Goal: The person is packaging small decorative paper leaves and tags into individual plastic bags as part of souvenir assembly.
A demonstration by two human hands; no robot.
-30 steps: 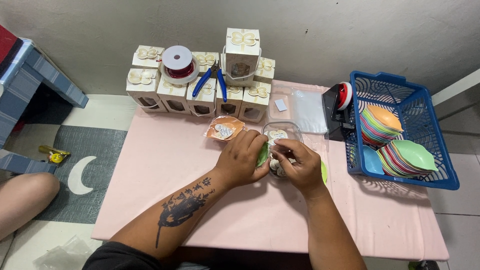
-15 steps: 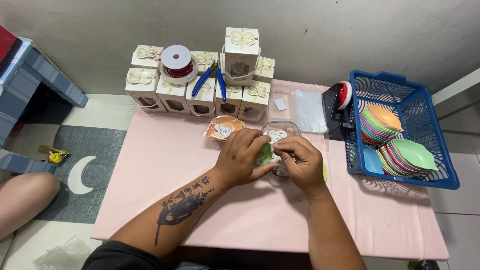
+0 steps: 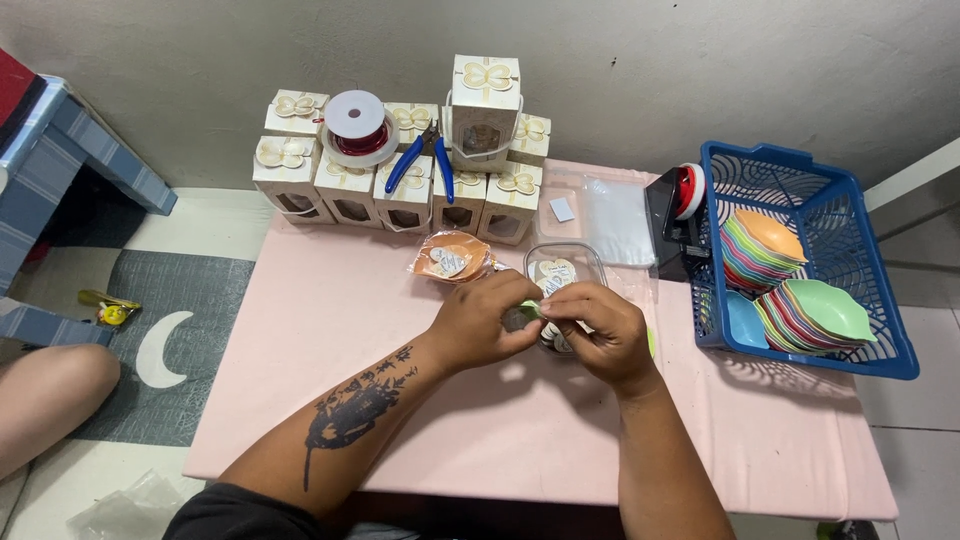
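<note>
My left hand (image 3: 482,322) and my right hand (image 3: 598,331) meet over the middle of the pink table (image 3: 330,330), fingers pinched together on a small green leaf-shaped dish (image 3: 531,311) that is mostly hidden between them. Only a green sliver shows at the fingertips and another beside the right wrist. Just behind the hands stands a clear plastic container (image 3: 565,268) with heart-shaped tags inside. An orange wrapped dish with a heart tag (image 3: 452,259) lies to its left.
Several cream gift boxes (image 3: 400,175) are stacked along the wall, with a ribbon spool (image 3: 356,125) and blue pliers (image 3: 420,160) on top. A blue basket (image 3: 800,255) of coloured dishes stands at right, with a tape dispenser (image 3: 678,215) and clear bags (image 3: 615,218) beside it.
Both hands have stayed together on the green dish, shifting slightly; the fingers have closed tighter over it, so less green shows.
</note>
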